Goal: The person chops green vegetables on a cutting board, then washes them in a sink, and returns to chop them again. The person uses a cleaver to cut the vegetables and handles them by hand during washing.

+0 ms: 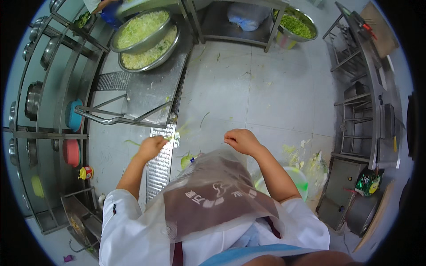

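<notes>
My left hand (152,147) is held out over the metal drain grate (159,173), its fingers curled; whether a bit of green leaf near the fingertips is held cannot be told. My right hand (242,141) hangs above the tiled floor with the fingers bent and the thumb close to them; nothing plain shows in it. Between the hands a clear plastic apron (219,186) covers a brown apron that bears writing. A piece of leafy green (187,161) lies on the floor at the apron's edge.
A flat metal cart (149,89) at the left carries two steel basins of shredded vegetable (143,30). Steel shelving (63,109) lines the left side. Beside a whitish tub (296,179) lie vegetable scraps (316,169). A basin of chopped greens (296,26) stands beyond; a metal rack (362,86) is right.
</notes>
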Demonstrator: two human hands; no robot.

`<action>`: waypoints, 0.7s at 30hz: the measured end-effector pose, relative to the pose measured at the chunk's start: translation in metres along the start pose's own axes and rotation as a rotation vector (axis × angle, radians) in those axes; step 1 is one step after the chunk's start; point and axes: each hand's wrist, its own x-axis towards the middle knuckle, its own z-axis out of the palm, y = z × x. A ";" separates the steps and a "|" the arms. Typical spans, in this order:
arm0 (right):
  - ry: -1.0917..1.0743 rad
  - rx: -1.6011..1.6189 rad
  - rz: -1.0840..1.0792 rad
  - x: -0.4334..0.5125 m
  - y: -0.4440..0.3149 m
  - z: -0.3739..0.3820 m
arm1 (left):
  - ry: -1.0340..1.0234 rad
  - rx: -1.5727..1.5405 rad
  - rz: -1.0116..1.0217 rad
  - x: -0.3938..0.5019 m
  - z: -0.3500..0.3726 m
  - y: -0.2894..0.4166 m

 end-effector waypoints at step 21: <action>-0.417 -0.061 0.359 0.462 0.183 -0.183 | 0.351 -0.547 -0.857 0.206 0.041 -0.125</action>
